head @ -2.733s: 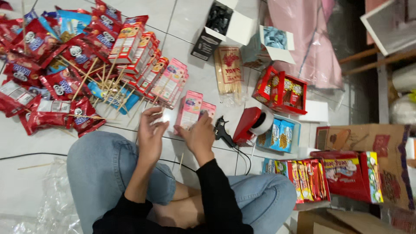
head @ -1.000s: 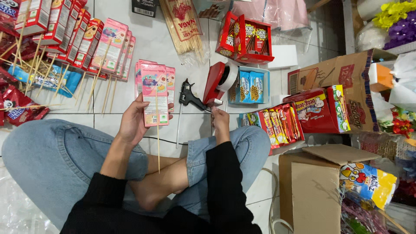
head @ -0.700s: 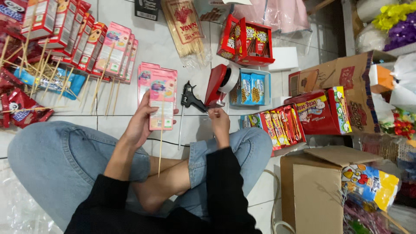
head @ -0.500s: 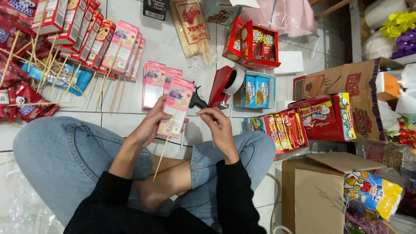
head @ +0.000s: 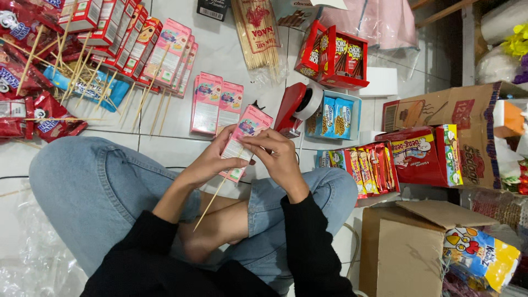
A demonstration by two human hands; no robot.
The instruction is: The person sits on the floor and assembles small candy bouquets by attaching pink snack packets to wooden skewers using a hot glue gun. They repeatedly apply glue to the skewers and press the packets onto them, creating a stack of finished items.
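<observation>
My left hand [head: 212,160] and my right hand [head: 275,157] both hold a slim pink snack box [head: 246,135] tilted in front of me, above my crossed legs. A thin wooden skewer [head: 210,204] runs from under the box down toward my ankle. My right fingers press on the box's lower middle. Two more pink boxes [head: 216,107] lie flat on the tiled floor just beyond my hands.
A red tape dispenser [head: 297,107] stands right of the box. Rows of snack boxes on skewers [head: 137,49] and red packets [head: 27,104] lie at the far left. A skewer bundle [head: 257,30], red snack cartons [head: 335,52] and cardboard boxes [head: 418,253] crowd the right.
My left hand brought the pink box and skewer from upright to tilted toward the right. My right hand left the floor by the glue gun and joined it on the box.
</observation>
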